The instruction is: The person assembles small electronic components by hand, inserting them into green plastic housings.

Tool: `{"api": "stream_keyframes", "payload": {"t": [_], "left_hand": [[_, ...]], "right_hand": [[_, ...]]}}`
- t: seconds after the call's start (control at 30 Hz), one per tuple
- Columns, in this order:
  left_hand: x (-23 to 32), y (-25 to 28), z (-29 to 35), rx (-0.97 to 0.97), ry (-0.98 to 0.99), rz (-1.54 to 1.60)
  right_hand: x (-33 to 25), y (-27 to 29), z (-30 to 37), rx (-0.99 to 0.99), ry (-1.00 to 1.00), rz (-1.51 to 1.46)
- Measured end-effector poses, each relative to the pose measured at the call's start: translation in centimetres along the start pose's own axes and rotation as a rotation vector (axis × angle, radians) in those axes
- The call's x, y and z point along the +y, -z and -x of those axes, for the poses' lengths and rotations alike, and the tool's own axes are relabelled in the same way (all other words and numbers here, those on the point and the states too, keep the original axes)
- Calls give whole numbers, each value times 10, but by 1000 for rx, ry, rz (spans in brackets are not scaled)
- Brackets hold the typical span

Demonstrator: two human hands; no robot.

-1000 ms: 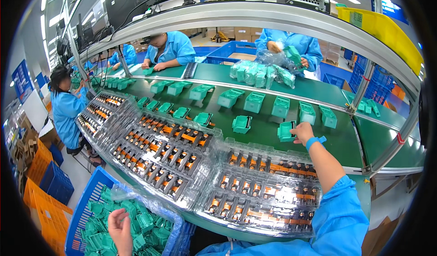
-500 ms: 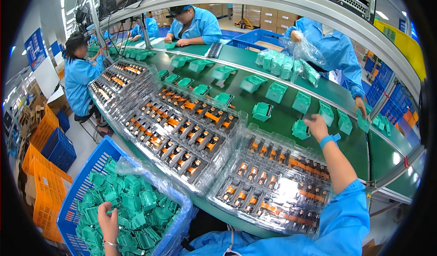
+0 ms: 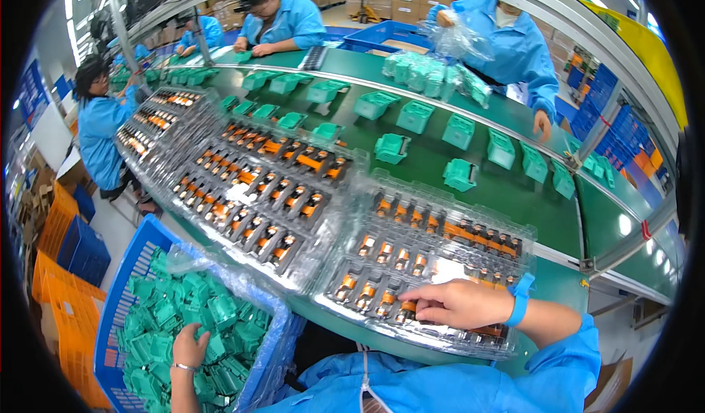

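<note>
Fingers of our right hand [image 3: 457, 304] pinch an orange part [image 3: 408, 307] in the clear tray [image 3: 470, 225]; left hand [image 3: 189, 345] digs, half-closed, into green housings [image 3: 165, 314] beside us.

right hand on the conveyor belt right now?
No, the right hand rests on the clear tray of orange parts, short of the green belt.

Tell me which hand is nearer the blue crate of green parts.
Left. The left hand is down among the green parts inside the blue crate; the right hand rests on the clear tray, apart from it.

open belt strip [image 3: 440, 159] between housings [image 3: 460, 174] and trays [image 3: 440, 251]
</note>
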State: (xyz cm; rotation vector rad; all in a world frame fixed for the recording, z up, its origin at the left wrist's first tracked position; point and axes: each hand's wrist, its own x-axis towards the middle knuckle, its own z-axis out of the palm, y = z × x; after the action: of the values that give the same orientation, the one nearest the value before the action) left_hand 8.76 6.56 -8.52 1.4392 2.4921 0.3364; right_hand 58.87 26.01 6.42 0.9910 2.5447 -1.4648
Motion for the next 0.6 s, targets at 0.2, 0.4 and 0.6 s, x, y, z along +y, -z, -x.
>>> {"api": "stream_keyframes", "payload": {"t": [0.2,0.4,0.6], "left_hand": [[7,24,21,20,34,54],[11,44,18,143,14,171],[35,34,-23,130,-246,145]], "right_hand": [[-21,-20,-30,48,30,336],[-29,-18,-29,173,-103,187],[-18,0,-5,167,-197,-363]]}}
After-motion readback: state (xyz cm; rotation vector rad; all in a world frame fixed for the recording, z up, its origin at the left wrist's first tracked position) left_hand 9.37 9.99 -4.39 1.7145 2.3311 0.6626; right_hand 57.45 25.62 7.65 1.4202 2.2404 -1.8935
